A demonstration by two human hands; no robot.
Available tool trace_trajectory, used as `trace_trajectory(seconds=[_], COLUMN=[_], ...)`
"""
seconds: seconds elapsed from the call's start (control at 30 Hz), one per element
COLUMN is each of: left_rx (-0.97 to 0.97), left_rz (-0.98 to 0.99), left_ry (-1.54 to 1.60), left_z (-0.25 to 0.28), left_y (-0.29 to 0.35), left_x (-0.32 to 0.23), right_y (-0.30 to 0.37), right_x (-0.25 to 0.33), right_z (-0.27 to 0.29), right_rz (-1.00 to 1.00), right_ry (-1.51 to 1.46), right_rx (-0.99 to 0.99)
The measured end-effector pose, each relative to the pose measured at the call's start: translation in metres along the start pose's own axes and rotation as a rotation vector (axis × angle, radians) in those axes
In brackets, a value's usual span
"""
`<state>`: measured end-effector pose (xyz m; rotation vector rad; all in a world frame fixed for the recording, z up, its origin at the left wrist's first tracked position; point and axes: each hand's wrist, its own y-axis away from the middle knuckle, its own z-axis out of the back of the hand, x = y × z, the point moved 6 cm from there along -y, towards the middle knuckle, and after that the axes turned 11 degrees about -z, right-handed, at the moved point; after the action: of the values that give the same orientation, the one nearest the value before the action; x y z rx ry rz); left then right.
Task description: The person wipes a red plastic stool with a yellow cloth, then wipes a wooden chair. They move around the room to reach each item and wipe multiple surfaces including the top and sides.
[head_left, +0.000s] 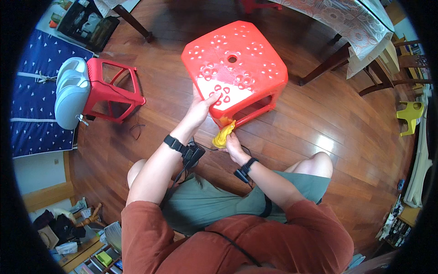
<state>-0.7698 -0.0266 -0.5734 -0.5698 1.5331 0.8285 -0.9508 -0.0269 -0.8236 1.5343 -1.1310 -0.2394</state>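
Observation:
A red plastic stool [233, 68] with raised flower patterns and a round hole in its seat stands before me, its seat toward me. My left hand [201, 107] grips the seat's near left corner, thumb on top and the other fingers hidden beneath the edge. Low at the stool's near side, my right hand [232, 145] is closed round a crumpled yellow cloth [223, 135]. The cloth lies against the near leg, just below the seat. Black straps with small devices sit on both wrists.
To the left, a second red stool [114, 89] carries a pale blue appliance [73, 91]. A table with a patterned cover [337, 20] stands at the far right, its dark leg [326, 66] near my stool. A small yellow stool [409, 117] is at the right edge. A thin cable [136, 130] lies on the wooden floor.

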Motion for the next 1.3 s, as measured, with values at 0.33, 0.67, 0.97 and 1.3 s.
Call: trace_trajectory(seconds=[0.33, 0.67, 0.97, 1.3], left_rx=[-0.028, -0.098, -0.04, -0.191], left_rz=[0.141, 0.257, 0.271, -0.067], left_ry=[-0.097, -0.134, -0.04, -0.211], left_z=[0.012, 0.062, 0.051, 0.082], left_y=[-0.005, -0.051, -0.059, -0.104], left_x=[0.0, -0.026, -0.021, -0.043], right_y=[0.226, 0.144, 0.003, 0.056], right_x=[0.169, 0.129, 0.037, 0.121], right_z=[-0.012, -0.02, 0.024, 0.057], right_rz=[1.549, 1.494, 0.906, 0.813], right_ry=[0.626, 0.919, 1.308, -0.174], right_rx=[-0.449, -0.505, -0.43, -0.18])
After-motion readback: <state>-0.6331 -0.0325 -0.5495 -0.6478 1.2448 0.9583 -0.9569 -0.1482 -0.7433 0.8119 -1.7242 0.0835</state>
